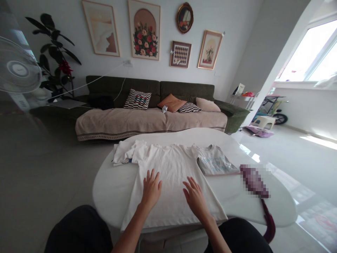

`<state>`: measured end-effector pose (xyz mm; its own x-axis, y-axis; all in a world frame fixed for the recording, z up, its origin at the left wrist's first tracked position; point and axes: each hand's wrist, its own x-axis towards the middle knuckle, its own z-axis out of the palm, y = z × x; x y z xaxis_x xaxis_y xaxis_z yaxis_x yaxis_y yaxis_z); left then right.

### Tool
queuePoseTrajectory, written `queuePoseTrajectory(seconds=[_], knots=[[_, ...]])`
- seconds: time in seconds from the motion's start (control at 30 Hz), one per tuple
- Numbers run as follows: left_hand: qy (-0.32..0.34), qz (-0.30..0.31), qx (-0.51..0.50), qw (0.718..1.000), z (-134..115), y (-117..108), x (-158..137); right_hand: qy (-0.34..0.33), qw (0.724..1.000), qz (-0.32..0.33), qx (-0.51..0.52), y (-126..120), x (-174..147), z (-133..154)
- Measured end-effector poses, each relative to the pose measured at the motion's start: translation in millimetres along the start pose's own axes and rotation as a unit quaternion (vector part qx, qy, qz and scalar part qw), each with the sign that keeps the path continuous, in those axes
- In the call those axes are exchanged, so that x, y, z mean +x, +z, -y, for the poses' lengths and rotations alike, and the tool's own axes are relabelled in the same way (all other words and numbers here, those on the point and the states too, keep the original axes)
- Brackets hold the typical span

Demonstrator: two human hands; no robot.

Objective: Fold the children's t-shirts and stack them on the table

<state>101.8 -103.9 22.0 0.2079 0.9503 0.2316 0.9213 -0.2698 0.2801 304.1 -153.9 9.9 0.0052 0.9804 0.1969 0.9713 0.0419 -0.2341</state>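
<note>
A white T-shirt [171, 189] lies spread out over the white table, its neckline at the far side and its hem near me. My left hand [152, 188] rests on or just over the left part of the shirt, fingers stretched out. On the right part, my right hand [194, 195] is likewise flat with its fingers extended. Neither hand grips anything. Beside the right sleeve lies a folded grey shirt [217, 161] with pale blue print. Crumpled white cloth [122, 153] sits by the left sleeve.
The rounded white table [110, 196] stands before my knees. At its right lies a blurred-out purplish item [254, 181] with a dark red strap [269, 221] hanging off the edge. Beyond are a green sofa [121, 84] and, far left, a fan [19, 68].
</note>
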Motion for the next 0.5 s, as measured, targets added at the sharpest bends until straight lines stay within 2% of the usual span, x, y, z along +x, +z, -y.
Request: queuePoseTrajectory(seconds=[0.07,0.17,0.33,0.5], knots=[[0.007,0.022,0.014,1.000,-5,14,22,0.013,1.000,0.023,-0.010,9,13,9],[0.007,0.036,0.037,0.999,6,30,36,0.051,0.997,0.057,-0.030,20,20,2],[-0.033,0.003,0.056,0.998,29,40,35,0.084,0.993,0.079,-0.033,29,14,-23],[-0.040,-0.030,0.068,0.996,27,45,36,0.085,0.993,0.069,-0.038,31,17,-27]])
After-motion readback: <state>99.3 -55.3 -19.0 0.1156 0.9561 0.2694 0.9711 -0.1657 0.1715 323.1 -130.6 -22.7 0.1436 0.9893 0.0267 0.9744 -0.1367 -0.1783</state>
